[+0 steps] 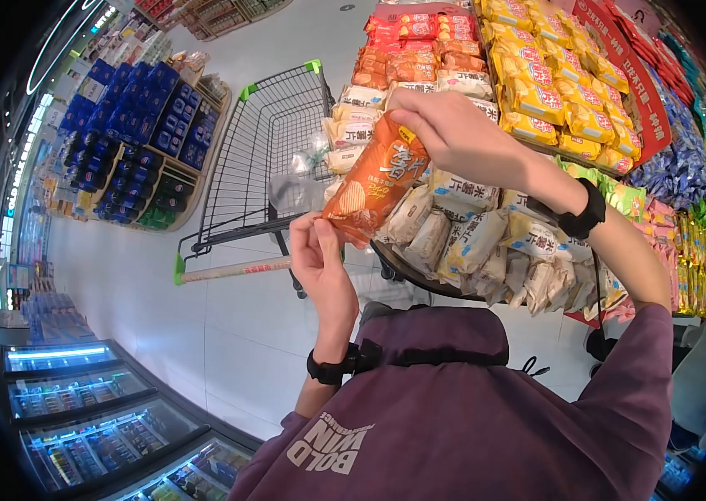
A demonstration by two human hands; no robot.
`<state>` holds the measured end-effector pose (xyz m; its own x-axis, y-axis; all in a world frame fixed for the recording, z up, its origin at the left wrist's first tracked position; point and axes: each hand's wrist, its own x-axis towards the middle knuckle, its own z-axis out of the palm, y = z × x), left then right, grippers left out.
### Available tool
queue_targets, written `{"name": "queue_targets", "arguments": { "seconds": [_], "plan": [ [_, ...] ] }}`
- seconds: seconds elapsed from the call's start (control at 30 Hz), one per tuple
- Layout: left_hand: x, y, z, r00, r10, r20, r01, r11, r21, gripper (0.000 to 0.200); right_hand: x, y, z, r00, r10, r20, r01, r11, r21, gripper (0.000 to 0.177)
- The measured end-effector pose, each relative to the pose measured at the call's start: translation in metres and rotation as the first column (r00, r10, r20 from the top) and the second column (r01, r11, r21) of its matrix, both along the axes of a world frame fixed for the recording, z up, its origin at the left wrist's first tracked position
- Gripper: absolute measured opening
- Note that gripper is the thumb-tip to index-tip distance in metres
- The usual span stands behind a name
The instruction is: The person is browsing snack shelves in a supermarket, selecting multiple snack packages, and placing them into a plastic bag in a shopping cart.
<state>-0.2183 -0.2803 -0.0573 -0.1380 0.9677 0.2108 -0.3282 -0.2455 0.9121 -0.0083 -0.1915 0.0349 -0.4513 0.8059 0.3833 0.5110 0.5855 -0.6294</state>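
Observation:
An orange bag of chips (378,179) is stretched at a slant between my two hands, its printed front towards me. My left hand (319,255) pinches the lower left corner between thumb and fingers. At the upper right end, my right hand (453,134) grips the bag, with its fingertips partly hidden behind the packet. Just beyond and below the bag lie rows of white chip bags (474,238) on the display stand. Similar orange bags (407,65) sit further back on it.
A wire shopping cart (265,142) with green corners stands left of the display. Yellow snack bags (537,79) fill the right side. Blue drink packs (132,104) are stacked at the left, and lit freezers (94,417) line the lower left. Pale tiled floor (144,275) lies between.

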Motion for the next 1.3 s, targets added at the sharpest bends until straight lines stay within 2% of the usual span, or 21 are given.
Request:
{"name": "queue_targets", "arguments": {
  "seconds": [0.07, 0.17, 0.27, 0.37, 0.47, 0.57, 0.67, 0.87, 0.97, 1.07, 1.17, 1.3],
  "plan": [
    [0.001, 0.0, 0.002, 0.995, 0.087, -0.04, -0.086, 0.996, 0.02, 0.013, 0.004, 0.0, -0.001, 1.0, -0.009, 0.024, 0.01, 0.999, -0.049, 0.024],
    [-0.009, 0.001, 0.001, 0.979, 0.132, -0.155, -0.119, 0.989, 0.091, 0.012, 0.008, -0.001, -0.007, 0.999, 0.029, -0.015, -0.03, 0.997, -0.07, 0.025],
    [-0.006, 0.001, 0.004, 0.966, 0.217, -0.141, -0.201, 0.972, 0.122, 0.013, 0.007, -0.003, -0.007, 0.999, -0.02, -0.043, 0.016, 0.996, -0.09, 0.026],
    [-0.001, 0.005, 0.005, 0.976, 0.216, 0.004, -0.216, 0.973, 0.077, 0.014, 0.002, -0.006, -0.004, 0.995, -0.029, -0.09, 0.022, 0.997, -0.081, 0.026],
    [0.008, 0.005, 0.008, 0.969, 0.057, 0.239, -0.05, 0.998, -0.035, 0.016, 0.003, -0.005, -0.001, 0.997, -0.046, -0.063, 0.034, 0.984, -0.176, 0.027],
    [0.008, 0.001, 0.016, 0.972, -0.14, 0.188, 0.156, 0.985, -0.074, 0.018, 0.006, -0.001, -0.005, 0.992, -0.048, -0.118, 0.019, 0.971, -0.237, 0.028],
    [0.009, 0.003, 0.011, 0.986, -0.165, 0.029, 0.167, 0.982, -0.083, 0.016, 0.005, -0.003, -0.002, 0.97, -0.097, -0.224, 0.01, 0.932, -0.361, 0.031],
    [0.007, 0.008, 0.008, 0.991, -0.13, 0.037, 0.131, 0.991, -0.021, 0.025, 0.01, 0.002, -0.01, 0.943, -0.039, -0.331, -0.15, 0.837, -0.526, 0.03],
    [0.007, 0.009, 0.008, 0.994, -0.102, 0.025, 0.103, 0.994, -0.027, 0.028, 0.012, 0.004, -0.017, 0.912, 0.029, -0.409, -0.252, 0.826, -0.504, 0.028],
    [0.008, 0.008, 0.009, 0.995, -0.092, 0.029, 0.093, 0.995, -0.031, 0.029, 0.016, 0.006, -0.02, 0.94, 0.025, -0.339, -0.204, 0.839, -0.505, 0.026],
    [0.01, 0.009, 0.008, 0.998, -0.058, 0.016, 0.059, 0.998, -0.032, 0.025, 0.015, 0.0, -0.01, 1.0, -0.016, -0.014, 0.011, 0.946, -0.323, 0.024],
    [0.001, 0.01, -0.005, 0.996, -0.077, -0.052, 0.075, 0.996, -0.042, 0.02, 0.013, 0.006, -0.026, 0.997, -0.066, -0.027, 0.063, 0.992, -0.113, 0.022]
  ]
}}
